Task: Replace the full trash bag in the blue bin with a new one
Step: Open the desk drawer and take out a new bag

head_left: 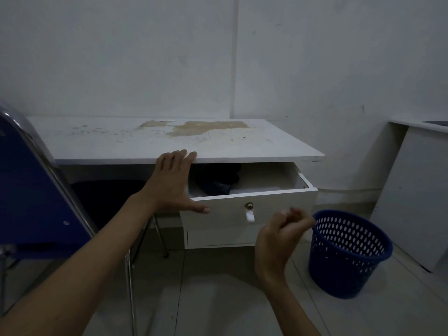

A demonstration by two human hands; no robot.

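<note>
A blue perforated bin (349, 253) stands on the floor at the right, with no bag visible in it. The desk's top drawer (249, 209) is pulled out; dark folded plastic (215, 178) and white sheets lie inside. My left hand (174, 180) is spread flat over the drawer's left end, its fingertips at the desk's front edge, holding nothing. My right hand (281, 236) hovers in front of the drawer below its key, fingers loosely curled around nothing.
A white desk (169, 141) with a worn brown patch stands against the wall. A blue chair with metal legs (36, 190) is close at the left. White furniture (417, 190) stands at the right behind the bin. Tiled floor lies below.
</note>
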